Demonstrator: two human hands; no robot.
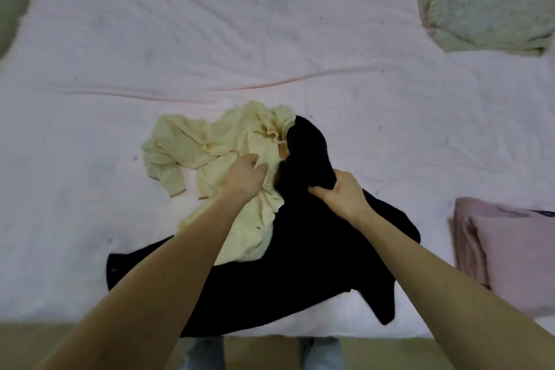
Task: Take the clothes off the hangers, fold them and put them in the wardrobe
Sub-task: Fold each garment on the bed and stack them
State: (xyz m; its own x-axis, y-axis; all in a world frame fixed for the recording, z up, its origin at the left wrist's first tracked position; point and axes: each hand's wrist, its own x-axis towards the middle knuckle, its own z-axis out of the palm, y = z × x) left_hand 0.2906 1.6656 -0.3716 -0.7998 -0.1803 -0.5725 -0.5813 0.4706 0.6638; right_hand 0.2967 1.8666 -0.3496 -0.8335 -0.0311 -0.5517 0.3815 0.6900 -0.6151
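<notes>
Now we are gripping one black garment in our right hand, bunching its upper fold, while our left hand is pinching one crumpled pale yellow garment beside it, both lying on the pink bedsheet.

four garments, two hands, one bed

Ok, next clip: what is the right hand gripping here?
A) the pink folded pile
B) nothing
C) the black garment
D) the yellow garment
C: the right hand has its fingers and thumb curled round a bunched-up fold of the black garment, while the yellow garment lies under the left hand and the pink pile sits untouched to the right.
</notes>
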